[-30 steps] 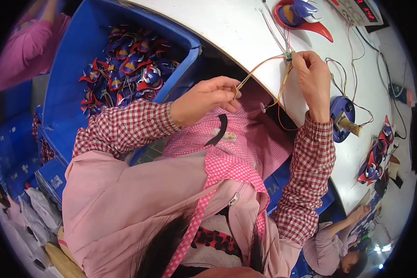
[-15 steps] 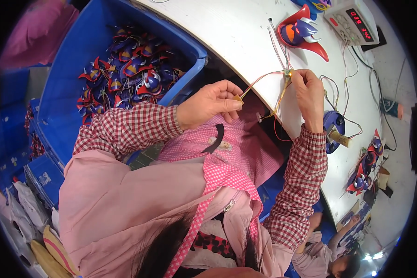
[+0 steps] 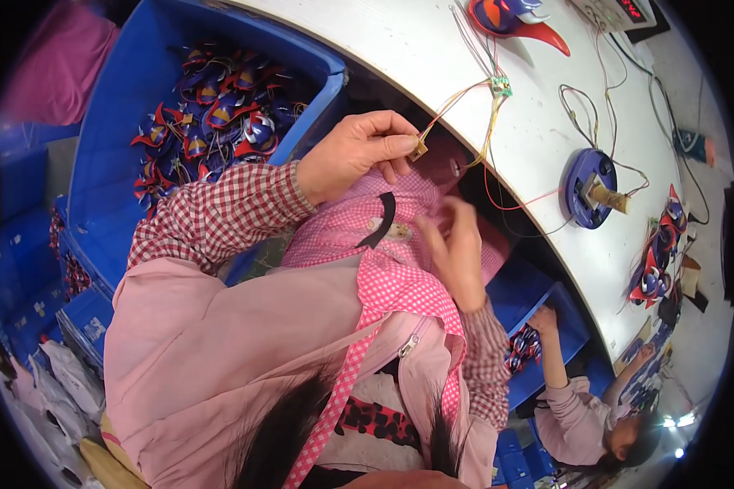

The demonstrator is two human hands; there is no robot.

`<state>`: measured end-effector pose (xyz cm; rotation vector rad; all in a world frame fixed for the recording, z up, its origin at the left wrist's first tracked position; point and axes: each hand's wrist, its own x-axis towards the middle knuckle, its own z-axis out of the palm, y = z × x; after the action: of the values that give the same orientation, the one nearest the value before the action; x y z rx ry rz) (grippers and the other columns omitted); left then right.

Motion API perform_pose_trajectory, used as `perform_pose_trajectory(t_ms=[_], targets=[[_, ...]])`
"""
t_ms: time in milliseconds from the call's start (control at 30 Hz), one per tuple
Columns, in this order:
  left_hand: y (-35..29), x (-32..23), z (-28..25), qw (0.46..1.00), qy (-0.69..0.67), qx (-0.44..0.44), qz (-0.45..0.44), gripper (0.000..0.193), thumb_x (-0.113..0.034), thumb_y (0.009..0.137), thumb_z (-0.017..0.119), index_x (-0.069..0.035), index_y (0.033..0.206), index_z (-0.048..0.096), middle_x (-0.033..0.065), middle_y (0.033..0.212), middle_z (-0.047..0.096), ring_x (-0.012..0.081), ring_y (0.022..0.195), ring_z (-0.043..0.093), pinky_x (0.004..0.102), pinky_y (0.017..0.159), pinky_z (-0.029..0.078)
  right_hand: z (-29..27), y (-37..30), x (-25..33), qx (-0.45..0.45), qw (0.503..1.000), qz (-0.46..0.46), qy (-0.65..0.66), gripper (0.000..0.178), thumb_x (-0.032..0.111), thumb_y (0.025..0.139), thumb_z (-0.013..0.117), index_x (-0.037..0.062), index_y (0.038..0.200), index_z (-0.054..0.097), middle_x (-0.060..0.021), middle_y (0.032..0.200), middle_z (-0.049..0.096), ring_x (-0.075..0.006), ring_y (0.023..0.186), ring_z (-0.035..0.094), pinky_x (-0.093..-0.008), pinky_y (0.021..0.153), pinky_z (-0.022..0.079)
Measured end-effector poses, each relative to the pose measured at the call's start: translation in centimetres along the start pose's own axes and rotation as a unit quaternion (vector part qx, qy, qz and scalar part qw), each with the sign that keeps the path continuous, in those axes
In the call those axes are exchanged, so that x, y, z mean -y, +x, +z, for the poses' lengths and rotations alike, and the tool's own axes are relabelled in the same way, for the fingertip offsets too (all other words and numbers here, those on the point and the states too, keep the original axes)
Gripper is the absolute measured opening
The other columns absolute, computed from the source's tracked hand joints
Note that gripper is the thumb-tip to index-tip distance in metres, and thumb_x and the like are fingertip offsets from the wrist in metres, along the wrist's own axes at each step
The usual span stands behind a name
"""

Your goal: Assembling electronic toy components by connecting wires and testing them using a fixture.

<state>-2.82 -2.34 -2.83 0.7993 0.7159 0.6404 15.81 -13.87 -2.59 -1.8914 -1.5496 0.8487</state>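
Note:
My left hand [image 3: 359, 155] pinches a small brownish square part [image 3: 418, 150] between thumb and fingertips. Thin wires run from it to a small green circuit board [image 3: 501, 85] lying on the white table near its edge. A small round disc [image 3: 455, 167] hangs on wires below the table edge, close to my right hand [image 3: 458, 248]. That hand is over my lap, slightly blurred, with thumb and fingers apart and nothing seen in it. More wires from the board lead to a red and purple toy [image 3: 518, 18], partly cut off at the top.
A blue bin [image 3: 98, 196] at left holds many red and purple toy parts. On the white table [image 3: 538, 138] are a purple round base [image 3: 591, 187] with wires, a power supply [image 3: 616, 12] and more toy parts [image 3: 656, 253]. Another person [image 3: 575, 420] sits at lower right.
My right hand has left the circuit board and dropped toward my lap. The board now lies on the table. My left hand keeps the small square part, and the view has shifted slightly.

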Motion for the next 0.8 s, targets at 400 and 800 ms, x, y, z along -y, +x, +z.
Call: perform_pose_trajectory(t_ms=[400, 800], targets=[[0.1, 0.4, 0.0, 0.997, 0.069, -0.016, 0.006, 0.019, -0.014, 0.090, 0.057, 0.000, 0.103, 0.058, 0.0052, 0.086, 0.061, 0.0086, 0.070, 0.058, 0.0195, 0.060, 0.049, 3.5, 4.4, -3.4, -0.049, 0.961, 0.106, 0.249, 0.033, 0.021, 0.090, 0.059, -0.0045, 0.110, 0.053, -0.0103, 0.082, 0.064, -0.0108, 0.064, 0.057, -0.0207, 0.054, 0.042], [-0.1, 0.1, 0.4, 0.991, 0.131, -0.026, 0.021, 0.016, -0.013, 0.089, 0.059, 0.000, 0.098, 0.058, 0.0035, 0.080, 0.061, 0.0065, 0.065, 0.056, 0.0185, 0.055, 0.047, 1.5, 1.9, 1.7, 0.034, 0.915, 0.078, 0.395, 0.018, 0.014, 0.093, 0.054, 0.0005, 0.104, 0.055, -0.0038, 0.075, 0.062, -0.0047, 0.058, 0.052, -0.0165, 0.049, 0.040]])
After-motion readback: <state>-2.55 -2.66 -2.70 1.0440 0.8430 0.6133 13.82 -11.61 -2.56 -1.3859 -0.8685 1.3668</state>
